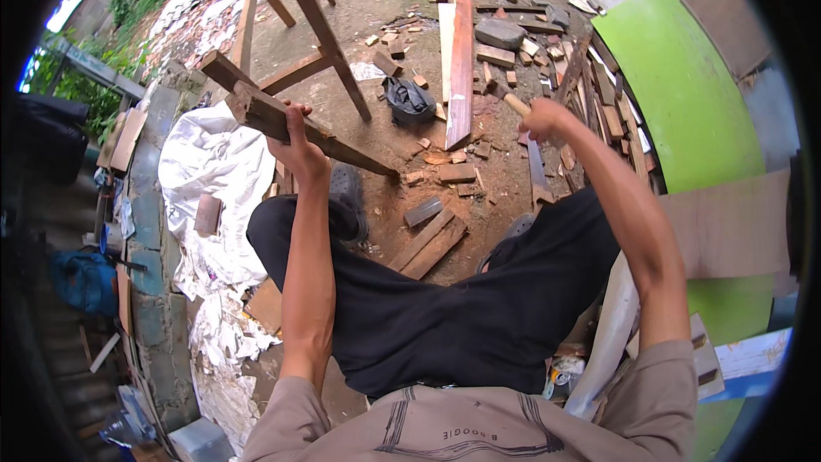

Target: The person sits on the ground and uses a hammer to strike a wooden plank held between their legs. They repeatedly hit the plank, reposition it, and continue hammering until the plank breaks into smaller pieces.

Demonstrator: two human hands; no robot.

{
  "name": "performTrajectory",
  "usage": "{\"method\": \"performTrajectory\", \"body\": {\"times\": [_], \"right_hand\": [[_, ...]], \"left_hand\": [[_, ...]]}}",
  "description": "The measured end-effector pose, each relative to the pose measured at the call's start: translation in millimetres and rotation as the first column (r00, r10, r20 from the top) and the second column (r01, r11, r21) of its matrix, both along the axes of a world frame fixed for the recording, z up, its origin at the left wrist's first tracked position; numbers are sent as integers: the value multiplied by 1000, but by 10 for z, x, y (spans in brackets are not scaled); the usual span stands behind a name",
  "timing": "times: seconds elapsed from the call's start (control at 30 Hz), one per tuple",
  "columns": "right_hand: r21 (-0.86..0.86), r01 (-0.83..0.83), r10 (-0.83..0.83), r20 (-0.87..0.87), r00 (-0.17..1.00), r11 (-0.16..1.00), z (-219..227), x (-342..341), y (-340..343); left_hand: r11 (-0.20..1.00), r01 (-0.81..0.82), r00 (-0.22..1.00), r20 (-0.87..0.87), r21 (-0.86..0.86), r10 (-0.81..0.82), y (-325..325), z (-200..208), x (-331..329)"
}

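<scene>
A dark wooden beam [333,145] is slanting downward ahead of the person's left knee, its lower end resting on the dirt ground [380,10]. The left grip [299,154] is clasping it near the upper end, fingers curling over the top. Just beyond, a wooden frame [329,47] is standing with its legs and crosspiece showing; from here I can't tell how the beam is joining it. Out to the right, the right grip [545,122] is closing firmly around a tool [516,104] with a pale wooden handle, holding it well apart from the beam; its dark far end is blending into the scraps behind.

Between the two grips, a black bag [409,101] is slumping on the dirt, and a reddish plank [460,68] is lying alongside a paler strip [445,43]. Closer to the person, two wood offcuts [434,244] are lying between the feet. Past the plank, a grey stone [499,33] is sitting among scattered blocks. White cloth [198,154] is spreading in folds on the left, next to a block wall [154,222], while a bright green panel [684,94] is flanking the right side.
</scene>
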State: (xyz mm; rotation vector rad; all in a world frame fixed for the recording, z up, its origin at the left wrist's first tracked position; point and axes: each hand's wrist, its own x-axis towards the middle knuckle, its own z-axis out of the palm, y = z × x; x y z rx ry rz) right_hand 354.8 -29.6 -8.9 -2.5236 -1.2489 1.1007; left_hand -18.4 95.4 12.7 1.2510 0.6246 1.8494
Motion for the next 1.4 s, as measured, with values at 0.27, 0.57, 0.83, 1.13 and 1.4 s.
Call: {"method": "performTrajectory", "body": {"times": [0.27, 0.57, 0.83, 1.13, 1.4], "right_hand": [[-272, 145, -111, 135, 985, 951, 284, 825, 547], [121, 79, -74, -48, 996, 990, 421, -199, 336], [390, 124, 112, -528, 842, 912, -282, -1646, -266], [631, 372, 212, -655, 725, 681, -390, -2529, -718], [642, 573, 222, -742, 633, 510, 161, -2196, -757]], "left_hand": [[986, 163, 981, -97, -35, -166, -168, -156, 119], [971, 180, 975, -160, 158, -155, -561, 367, 103], [952, 277, 957, 50, 130, -285, -371, 372, -58], [956, 233, 972, -6, 177, -236, -147, 400, 275], [963, 218, 976, -56, 158, -212, -220, 324, 467]]}}
